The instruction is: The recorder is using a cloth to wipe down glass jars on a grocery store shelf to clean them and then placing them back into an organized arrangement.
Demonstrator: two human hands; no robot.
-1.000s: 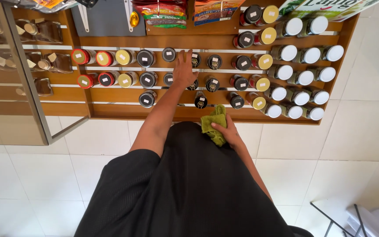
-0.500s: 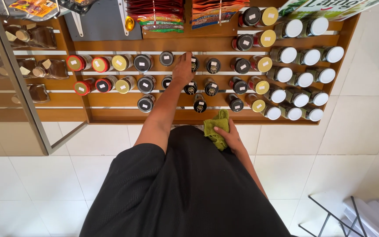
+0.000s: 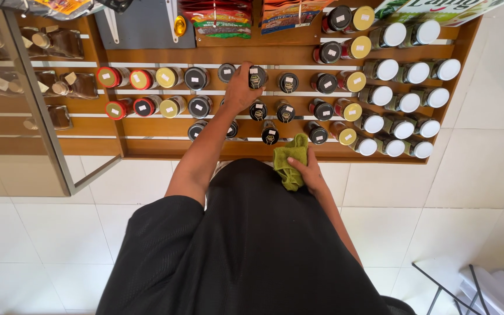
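The left arm stretches out to the wooden shelf (image 3: 164,149), left hand (image 3: 240,90) wrapped around a black-lidded jar (image 3: 256,76) in the middle row. The right hand (image 3: 310,175), tucked at the waist, grips a green cloth (image 3: 290,163).

Stepped wooden shelves (image 3: 164,125) with white edge strips carry rows of small jars: red-lidded jars (image 3: 109,77) and yellow-lidded jars (image 3: 167,77) at left, black-lidded jars (image 3: 289,83) in the middle, white-lidded jars (image 3: 416,73) at right. White tiled floor (image 3: 42,233) lies below.
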